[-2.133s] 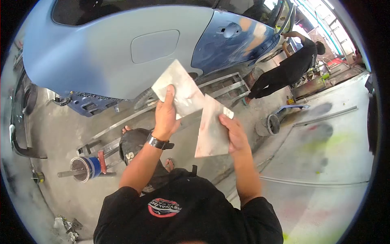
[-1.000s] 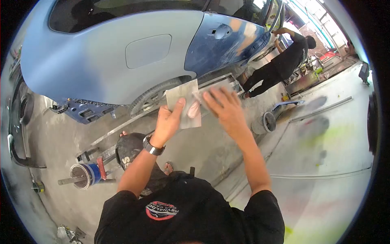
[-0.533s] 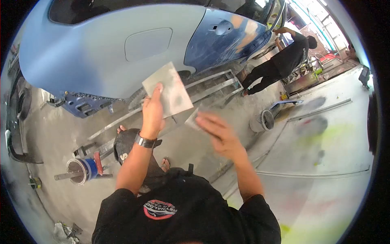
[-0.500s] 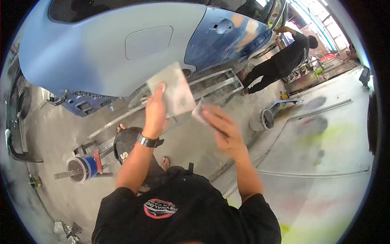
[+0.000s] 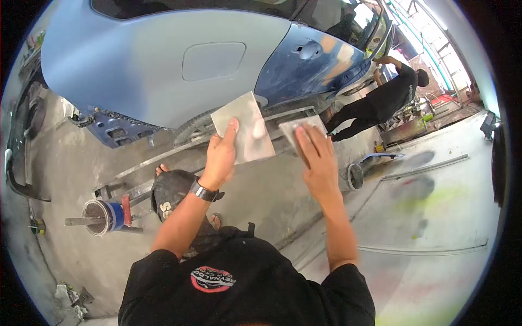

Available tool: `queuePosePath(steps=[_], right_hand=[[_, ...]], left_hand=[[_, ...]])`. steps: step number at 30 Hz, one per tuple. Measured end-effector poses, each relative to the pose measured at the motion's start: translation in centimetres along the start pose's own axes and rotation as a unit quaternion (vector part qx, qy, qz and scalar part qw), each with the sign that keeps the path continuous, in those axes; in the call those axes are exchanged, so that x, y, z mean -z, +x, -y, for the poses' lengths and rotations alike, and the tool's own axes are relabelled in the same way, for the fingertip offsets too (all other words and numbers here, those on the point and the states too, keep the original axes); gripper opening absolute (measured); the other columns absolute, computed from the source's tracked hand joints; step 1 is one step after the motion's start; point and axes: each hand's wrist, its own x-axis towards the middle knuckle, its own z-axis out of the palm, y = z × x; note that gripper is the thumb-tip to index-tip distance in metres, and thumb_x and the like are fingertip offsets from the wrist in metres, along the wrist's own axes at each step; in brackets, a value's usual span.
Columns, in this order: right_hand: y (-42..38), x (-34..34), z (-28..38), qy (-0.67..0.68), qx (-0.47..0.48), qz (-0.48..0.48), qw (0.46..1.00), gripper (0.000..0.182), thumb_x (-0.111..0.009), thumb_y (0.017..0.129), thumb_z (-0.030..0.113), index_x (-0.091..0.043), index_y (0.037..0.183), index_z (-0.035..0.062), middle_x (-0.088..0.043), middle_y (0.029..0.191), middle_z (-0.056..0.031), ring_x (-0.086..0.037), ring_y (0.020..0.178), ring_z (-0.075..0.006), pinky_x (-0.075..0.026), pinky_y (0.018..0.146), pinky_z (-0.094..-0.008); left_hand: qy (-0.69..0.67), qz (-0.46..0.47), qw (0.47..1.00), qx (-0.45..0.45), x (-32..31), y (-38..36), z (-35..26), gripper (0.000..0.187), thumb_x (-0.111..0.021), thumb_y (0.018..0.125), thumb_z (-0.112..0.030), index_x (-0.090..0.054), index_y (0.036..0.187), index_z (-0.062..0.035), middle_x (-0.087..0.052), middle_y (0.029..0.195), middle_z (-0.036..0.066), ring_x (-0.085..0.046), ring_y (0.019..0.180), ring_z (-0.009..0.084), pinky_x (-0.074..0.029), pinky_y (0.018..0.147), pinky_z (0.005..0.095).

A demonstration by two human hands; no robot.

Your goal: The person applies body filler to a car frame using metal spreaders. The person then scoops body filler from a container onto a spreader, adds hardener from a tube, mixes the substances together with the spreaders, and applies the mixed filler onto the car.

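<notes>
My left hand (image 5: 222, 155), with a watch at its wrist, grips a flat pale rectangular board (image 5: 249, 130), thumb on top. A whitish smear with a pinkish patch shows on the board. Right of it, my right hand (image 5: 319, 165) holds a small flat pale spreader (image 5: 291, 130), its fingers lying along the top. A gap separates the spreader from the board. Both are in front of a blue and grey car body (image 5: 157, 70).
A person in black (image 5: 389, 98) stands by the car door (image 5: 304, 65) at the upper right. A metal frame (image 5: 163, 155) lies along the floor. Buckets stand at left (image 5: 103, 217) and right (image 5: 353, 176). A paint-marked white surface (image 5: 424, 217) spans the right side.
My right hand has moved right and slightly up with the spreader, away from the board. My left hand and the board have shifted slightly right. The view has shifted a little.
</notes>
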Motion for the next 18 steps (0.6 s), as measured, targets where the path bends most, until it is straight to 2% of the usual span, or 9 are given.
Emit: queuePosePath(steps=[1, 4, 6, 8, 11, 13, 14, 16, 18], right_hand=[[0.3, 0.4, 0.9, 0.021, -0.017, -0.037, 0.999, 0.062, -0.06, 0.082, 0.007, -0.049, 0.143, 0.0161, -0.05, 0.141, -0.0107, -0.045, 0.132, -0.0385, -0.035, 0.106, -0.0622], [-1.1, -3.1, 2.6, -0.066, 0.029, 0.04, 0.997, 0.058, -0.059, 0.084, 0.009, -0.051, 0.141, 0.0147, -0.052, 0.139, -0.0115, -0.049, 0.128, -0.0371, -0.037, 0.105, -0.0589], [-0.1, -1.1, 3.2, -0.098, 0.014, 0.039, 0.994, 0.055, -0.059, 0.084, 0.013, -0.053, 0.139, 0.0171, -0.052, 0.139, -0.0116, -0.05, 0.127, -0.0362, -0.033, 0.108, -0.0594], [0.2, -1.1, 3.2, -0.117, 0.017, 0.04, 0.992, 0.053, -0.059, 0.084, 0.017, -0.056, 0.137, 0.0191, -0.052, 0.138, -0.0118, -0.05, 0.127, -0.0359, -0.029, 0.11, -0.0607], [-0.3, -2.9, 2.5, -0.136, 0.066, 0.047, 0.987, 0.053, -0.059, 0.082, 0.014, -0.058, 0.135, 0.0175, -0.054, 0.136, -0.0119, -0.051, 0.125, -0.036, -0.03, 0.109, -0.0609], [0.3, -1.3, 2.8, -0.112, 0.091, 0.028, 0.989, 0.056, -0.057, 0.079, 0.006, -0.058, 0.134, 0.014, -0.054, 0.135, -0.0112, -0.051, 0.123, -0.0359, -0.032, 0.106, -0.0597], [0.7, -0.8, 3.2, -0.109, 0.067, 0.006, 0.992, 0.054, -0.058, 0.079, 0.007, -0.059, 0.133, 0.0138, -0.055, 0.134, -0.0112, -0.051, 0.123, -0.0358, -0.031, 0.106, -0.0601], [1.7, -0.1, 3.3, -0.107, 0.015, -0.046, 0.993, 0.05, -0.06, 0.08, 0.01, -0.061, 0.13, 0.0134, -0.055, 0.133, -0.0112, -0.051, 0.124, -0.0357, -0.031, 0.107, -0.061], [0.7, -2.5, 3.1, -0.125, 0.088, -0.008, 0.988, 0.05, -0.061, 0.08, 0.012, -0.061, 0.13, 0.0133, -0.056, 0.133, -0.0111, -0.051, 0.125, -0.0357, -0.029, 0.108, -0.0613]], left_hand=[[0.031, -0.015, 0.999, -0.014, 1.2, 0.8, 1.3, 0.028, -0.058, 0.101, -0.031, -0.067, 0.105, -0.0046, -0.064, 0.093, -0.003, -0.054, 0.076, 0.0056, -0.045, 0.063, 0.0265], [0.052, -0.062, 0.994, -0.071, 0.3, 1.4, 1.7, 0.031, -0.058, 0.101, -0.032, -0.069, 0.092, -0.0047, -0.057, 0.077, -0.007, -0.042, 0.065, 0.0027, -0.033, 0.054, 0.0248], [0.073, -0.063, 0.993, -0.073, 0.1, 1.3, 1.7, 0.034, -0.058, 0.101, -0.033, -0.069, 0.086, -0.0045, -0.053, 0.071, -0.009, -0.038, 0.061, 0.0021, -0.029, 0.052, 0.0245], [0.156, -0.015, 0.987, -0.03, 1.8, 1.0, 0.9, 0.037, -0.058, 0.101, -0.034, -0.068, 0.081, -0.0042, -0.052, 0.067, -0.009, -0.037, 0.06, 0.0019, -0.029, 0.051, 0.0245], [0.11, -0.041, 0.991, -0.064, 0.3, 1.1, 1.1, 0.037, -0.058, 0.101, -0.033, -0.068, 0.081, -0.0041, -0.053, 0.068, -0.009, -0.037, 0.06, 0.0014, -0.029, 0.05, 0.0245], [0.124, -0.023, 0.991, -0.048, 0.6, 1.4, 1.3, 0.034, -0.059, 0.1, -0.034, -0.068, 0.088, -0.0038, -0.058, 0.075, -0.007, -0.044, 0.064, 0.0021, -0.036, 0.055, 0.0238], [0.136, -0.014, 0.99, -0.037, 1.1, 1.2, 1.4, 0.033, -0.06, 0.1, -0.034, -0.068, 0.091, -0.0036, -0.06, 0.078, -0.006, -0.047, 0.065, 0.0024, -0.04, 0.057, 0.0235], [0.137, -0.015, 0.989, -0.048, 0.7, 1.2, 1.2, 0.035, -0.059, 0.1, -0.034, -0.067, 0.083, -0.0051, -0.055, 0.072, -0.009, -0.04, 0.061, 0.0014, -0.032, 0.052, 0.0238], [0.139, -0.006, 0.989, -0.05, 0.8, 1.3, 1.4, 0.037, -0.058, 0.101, -0.035, -0.067, 0.08, -0.0061, -0.052, 0.068, -0.01, -0.036, 0.059, 0.0011, -0.027, 0.05, 0.0241]])
